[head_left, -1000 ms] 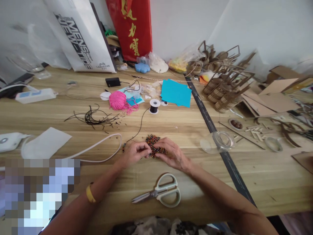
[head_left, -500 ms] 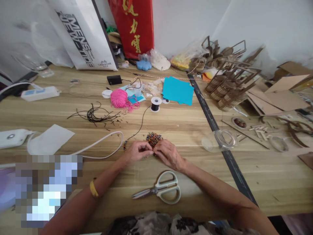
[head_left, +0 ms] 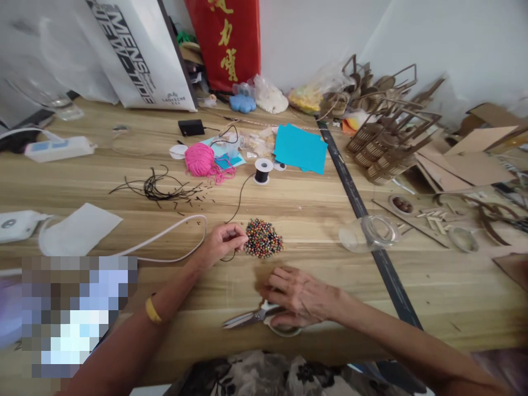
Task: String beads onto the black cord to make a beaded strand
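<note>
My left hand (head_left: 226, 243) is closed in a pinch at the left edge of a heap of small multicoloured beads (head_left: 264, 238). It holds a thin black cord (head_left: 240, 204), which runs down from a white spool (head_left: 263, 171) and shows again as a small loop below the hand. The pinched end is hidden by my fingers. Over the handles of the scissors (head_left: 246, 319) hovers my right hand (head_left: 299, 297), its fingers bent and the thumb apart from them. It covers most of the handles; whether it touches them is unclear.
Cut black cord pieces (head_left: 159, 187) and a pink yarn ball (head_left: 200, 159) lie at the left back. Blue sheets (head_left: 300, 147) are behind the spool. A white cable (head_left: 173, 234) loops left of my hand. Clear round containers (head_left: 371, 234) and small wooden baskets (head_left: 371, 148) stand right.
My right hand has left my left hand's fingertips at the beads and come down to the scissors. My left hand has shifted slightly left and up, uncovering the bead heap.
</note>
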The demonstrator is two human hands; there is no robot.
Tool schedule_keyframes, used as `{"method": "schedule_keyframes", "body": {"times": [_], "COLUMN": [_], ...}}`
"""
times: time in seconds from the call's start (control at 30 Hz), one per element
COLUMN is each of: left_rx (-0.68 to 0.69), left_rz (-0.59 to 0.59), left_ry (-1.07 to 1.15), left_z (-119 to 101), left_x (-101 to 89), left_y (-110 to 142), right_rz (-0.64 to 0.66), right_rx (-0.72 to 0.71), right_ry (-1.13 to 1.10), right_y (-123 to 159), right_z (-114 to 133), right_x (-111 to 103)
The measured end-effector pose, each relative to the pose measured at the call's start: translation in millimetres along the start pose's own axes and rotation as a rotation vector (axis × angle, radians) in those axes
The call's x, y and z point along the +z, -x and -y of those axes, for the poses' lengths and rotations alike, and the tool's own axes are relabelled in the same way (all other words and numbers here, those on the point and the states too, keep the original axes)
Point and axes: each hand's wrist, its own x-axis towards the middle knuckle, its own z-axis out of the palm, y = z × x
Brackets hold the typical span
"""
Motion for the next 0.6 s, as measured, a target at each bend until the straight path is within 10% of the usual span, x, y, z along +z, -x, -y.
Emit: {"method": "schedule_keyframes", "body": {"times": [0.4, 0.6], "left_rx": [-0.021, 0.025], "left_rz": [0.058, -0.024], "left_ry": [-0.049, -0.017], "left_z": [5, 6], "left_x": [10.5, 9.9], "left_y": [-9, -17], "right_rz": [-0.014, -0.254], "right_rx": [0.012, 0.076], "right_ry": [-0.013, 0.006], "right_y": [-10, -16], "right_z": [-4, -34], "right_x": [9, 4]}}
